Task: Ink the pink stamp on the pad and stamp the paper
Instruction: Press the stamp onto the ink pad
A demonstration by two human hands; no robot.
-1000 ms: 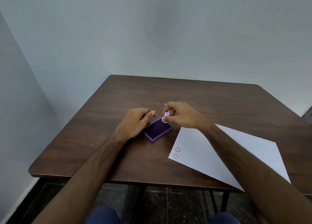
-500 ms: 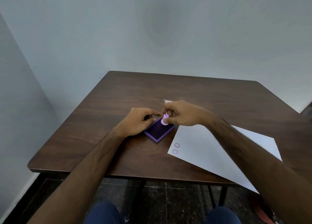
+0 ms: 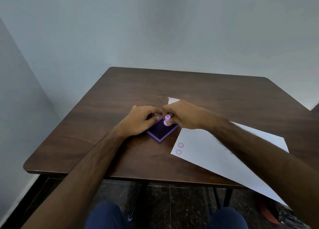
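While I look down from the head camera, the nearest things I see are two knees in dark blue trousers (image 3: 107, 216) at the bottom edge, above a dark tiled floor. Both bare forearms reach forward from there over the near edge of a dark wooden table (image 3: 120, 94). On the right side of the table lies a white sheet of paper (image 3: 207, 152), turned at an angle, its near corner hanging past the table edge. Two small purple round stamp marks (image 3: 179, 148) sit one above the other near its left corner.

Further in, just left of the paper, is the open ink pad (image 3: 161, 130), a shallow purple tray filled with a dark violet ink surface. My left hand (image 3: 138, 121) rests against its left side, fingers curled, thumb and fingertips touching the tray's rim. My right hand (image 3: 183, 114) pinches the pink stamp (image 3: 167, 120) by its stem, holding it upright with its base on the far part of the ink surface. Behind the table stand plain pale walls meeting in a corner.
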